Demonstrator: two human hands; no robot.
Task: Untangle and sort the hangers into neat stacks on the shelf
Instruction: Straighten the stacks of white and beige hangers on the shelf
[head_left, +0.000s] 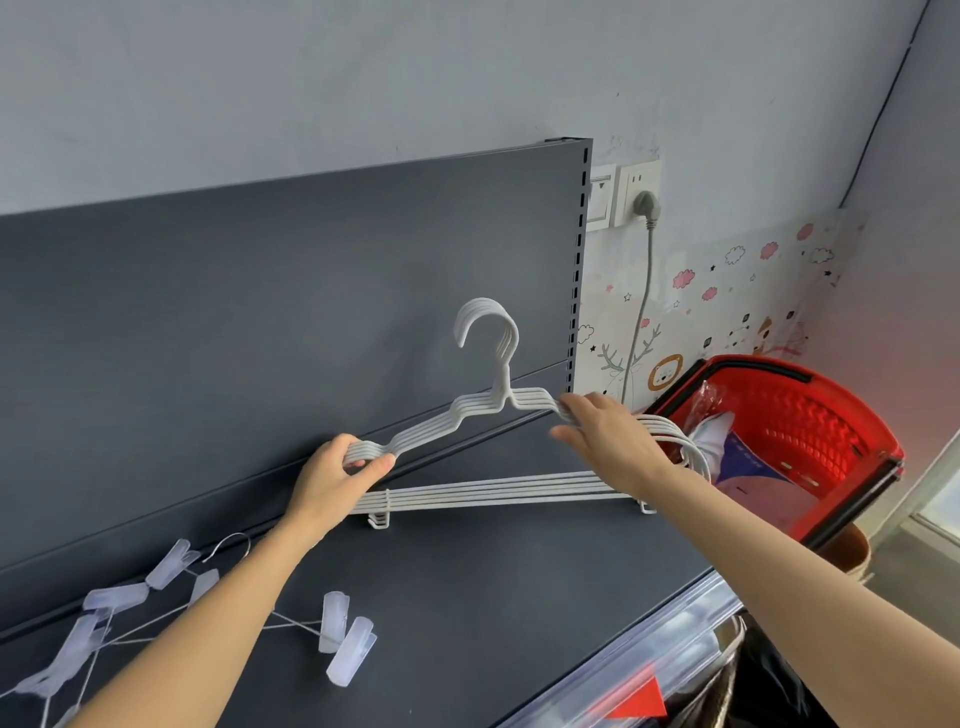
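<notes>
**Clip hangers up front, white stack held at both ends**

Clip hangers (332, 631) are closest to the camera, a loose wire-and-clip tangle lying on the dark shelf (493, 597) at the lower left, not sorted yet by the look of it. The left forearm crosses right over them.

Further back is the actual job: a bundle of white hangers (493, 491), nested together with the hooks all lined up and pointing up in front of the back panel (260, 312). Long axis runs left to right along the shelf, bottom bars low over the surface. Can't tell if the little lower tabs are touching down.

Left hand (337, 473) has its fingers curled round the left shoulder end, a proper grip. Right hand (608, 436) is on the right shoulder, fingers draped over the wires and thumb underneath, so a looser hold.

So the stack sits between the hands, one at each end, neither really nearer. My guess is the next move is laying it flat, and the right tip pokes out toward the red basket (810, 431).
</notes>
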